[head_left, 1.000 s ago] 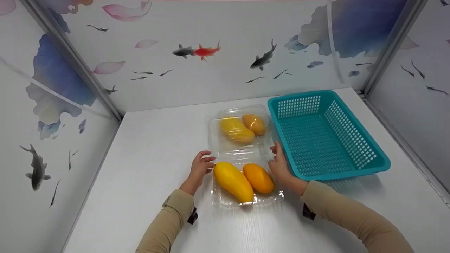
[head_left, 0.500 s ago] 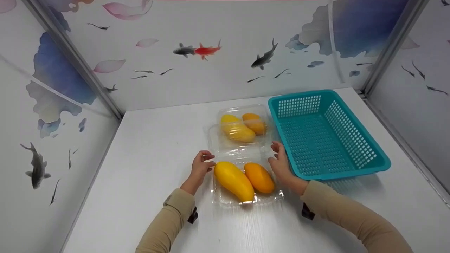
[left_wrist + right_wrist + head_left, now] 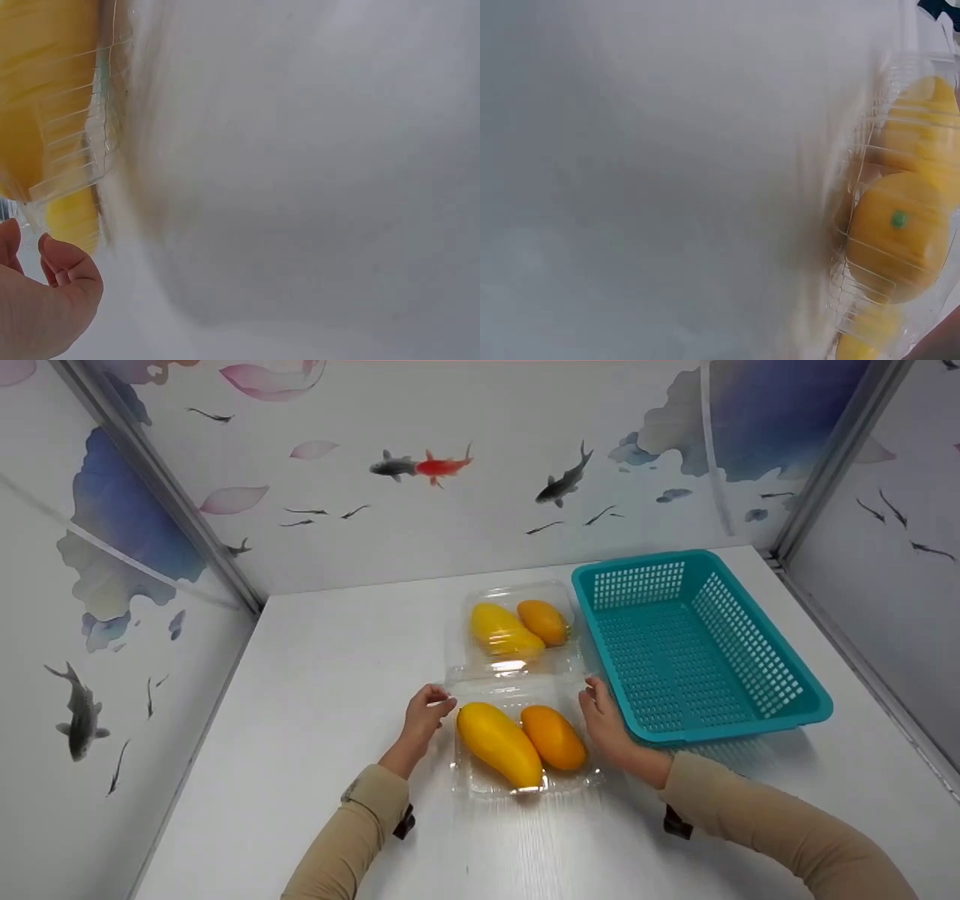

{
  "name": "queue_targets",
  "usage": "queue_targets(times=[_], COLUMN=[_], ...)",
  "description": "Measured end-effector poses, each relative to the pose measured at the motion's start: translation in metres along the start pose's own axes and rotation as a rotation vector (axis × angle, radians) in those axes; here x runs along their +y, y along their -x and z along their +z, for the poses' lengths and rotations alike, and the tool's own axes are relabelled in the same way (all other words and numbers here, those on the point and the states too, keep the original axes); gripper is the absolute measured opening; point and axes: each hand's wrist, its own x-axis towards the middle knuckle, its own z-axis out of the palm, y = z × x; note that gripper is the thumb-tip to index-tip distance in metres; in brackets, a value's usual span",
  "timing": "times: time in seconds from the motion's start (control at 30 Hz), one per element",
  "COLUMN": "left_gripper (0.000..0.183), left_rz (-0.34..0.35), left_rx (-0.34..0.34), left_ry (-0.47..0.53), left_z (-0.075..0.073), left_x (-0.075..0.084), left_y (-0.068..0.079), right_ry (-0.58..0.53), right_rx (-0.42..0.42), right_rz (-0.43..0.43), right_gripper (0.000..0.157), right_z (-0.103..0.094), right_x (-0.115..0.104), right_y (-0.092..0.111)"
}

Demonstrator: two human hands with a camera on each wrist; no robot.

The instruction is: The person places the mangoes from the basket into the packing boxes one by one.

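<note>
On the table lies a clear plastic clamshell box (image 3: 480,780) with its lid (image 3: 484,682) raised at the back. Inside are a long yellow mango (image 3: 499,742) and a rounder orange mango (image 3: 553,737). My left hand (image 3: 421,724) is at the lid's left edge, thumb and forefinger curled close together there. On the opposite edge are the fingertips of my right hand (image 3: 609,729), their hold unclear; the right wrist view catches only a sliver of it. Through the plastic in the left wrist view shows a yellow mango (image 3: 37,97).
Behind stands another clear box (image 3: 551,589) with a yellow mango (image 3: 495,626) and an orange mango (image 3: 544,622). A teal plastic basket (image 3: 731,731) is close by my right hand. Printed panels (image 3: 480,540) wall in the white table (image 3: 337,660).
The lid has swung up from lying back over the rear box, its far edge coming toward me. My left thumb and forefinger have drawn closer; the right hand has shifted slightly. The mangoes stay put.
</note>
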Motion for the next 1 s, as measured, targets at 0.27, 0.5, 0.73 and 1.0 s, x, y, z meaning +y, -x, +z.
queue_targets(times=[0.27,0.5,0.73,1.0], left_gripper=[0.012,0.019,0.027,0.027], left_rz=[0.025,0.018,0.01,-0.02], left_rx=[-0.072,-0.113,-0.138,-0.158], left_ry=[-0.085,-0.126,-0.128,-0.15], left_z=[-0.011,-0.018,-0.022,-0.022], left_x=[-0.001,-0.001,-0.002,-0.005], left_y=[0.005,0.009,0.014,0.02], right_ry=[0.027,0.062,-0.026,-0.045], right_rx=[-0.066,-0.107,-0.166,-0.208], right_rz=[-0.051,-0.21,-0.168,-0.069], right_gripper=[0.047,0.041,0.043,0.045], right_z=[-0.008,-0.011,-0.017,-0.02], right_x=[0.004,0.009,0.014,0.021], right_y=[0.01,0.015,0.018,0.017])
